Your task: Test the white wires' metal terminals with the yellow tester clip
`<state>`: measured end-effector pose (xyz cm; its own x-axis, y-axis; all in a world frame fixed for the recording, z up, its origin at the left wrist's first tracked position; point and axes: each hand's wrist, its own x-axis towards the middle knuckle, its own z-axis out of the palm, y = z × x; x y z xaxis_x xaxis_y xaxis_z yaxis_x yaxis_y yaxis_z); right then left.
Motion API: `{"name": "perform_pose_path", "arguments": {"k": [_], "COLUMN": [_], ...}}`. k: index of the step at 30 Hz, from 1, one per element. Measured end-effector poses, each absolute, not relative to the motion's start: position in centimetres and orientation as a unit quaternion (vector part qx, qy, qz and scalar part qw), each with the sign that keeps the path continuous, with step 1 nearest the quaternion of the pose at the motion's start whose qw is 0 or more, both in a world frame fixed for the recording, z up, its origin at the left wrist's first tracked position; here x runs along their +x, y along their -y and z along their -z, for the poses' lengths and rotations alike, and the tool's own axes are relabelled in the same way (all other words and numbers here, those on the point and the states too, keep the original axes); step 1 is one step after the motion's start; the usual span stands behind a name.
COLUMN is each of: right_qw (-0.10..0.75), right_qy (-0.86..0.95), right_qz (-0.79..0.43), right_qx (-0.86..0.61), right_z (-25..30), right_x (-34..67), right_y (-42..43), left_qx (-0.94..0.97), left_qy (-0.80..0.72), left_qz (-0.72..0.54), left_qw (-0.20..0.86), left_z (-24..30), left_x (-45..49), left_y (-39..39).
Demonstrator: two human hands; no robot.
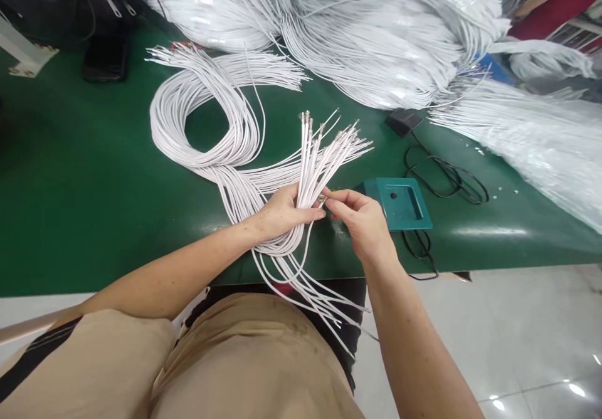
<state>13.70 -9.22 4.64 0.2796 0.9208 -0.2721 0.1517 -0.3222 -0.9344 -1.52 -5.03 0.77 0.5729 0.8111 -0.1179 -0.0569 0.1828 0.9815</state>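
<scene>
My left hand [286, 211] is closed around a bundle of white wires [308, 162], whose metal-tipped ends fan out above the thumb. The fingers of my right hand [362, 218] pinch the tip of a single white wire just right of that bundle; its small metal end shows between the hands. Below my left hand the wires loop down, and loose ends hang past the table edge. A larger coil of white wires [207, 149] lies on the table beyond my left forearm. Just right of my right hand stands a teal device [426, 218] with a recessed top.
Big heaps of white wires [367, 42] cover the back of the green table [70, 218]. A black adapter [403, 121] with a cable lies at right. At back left are a phone [106, 58] and a black bag [47, 5]. A person in a red sleeve [559, 5] is at back right.
</scene>
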Motion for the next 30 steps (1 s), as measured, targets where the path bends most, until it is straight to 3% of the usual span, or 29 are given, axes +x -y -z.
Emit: {"name": "perform_pose_path", "arguments": {"k": [12,22,30], "right_qw": [0.397,0.297,0.335], "right_qy": [0.487,0.566,0.534], "right_qz": [-0.376,-0.479,-0.509], "right_qx": [-0.681,-0.602,-0.586], "right_z": [-5.3,-5.9,-4.8], "right_x": [15.0,15.9,16.4], "right_y": [10.0,8.6,8.8], "left_qx": [0.519,0.558,0.542], "left_qy": [-0.343,-0.329,-0.323], "left_qz": [-0.308,-0.297,-0.286], "left_qw": [0.720,0.702,0.721], "left_z": [-0.8,-1.5,-1.0], "left_x": [-1.8,-1.6,-1.8], "left_y": [4.9,5.0,4.8]}}
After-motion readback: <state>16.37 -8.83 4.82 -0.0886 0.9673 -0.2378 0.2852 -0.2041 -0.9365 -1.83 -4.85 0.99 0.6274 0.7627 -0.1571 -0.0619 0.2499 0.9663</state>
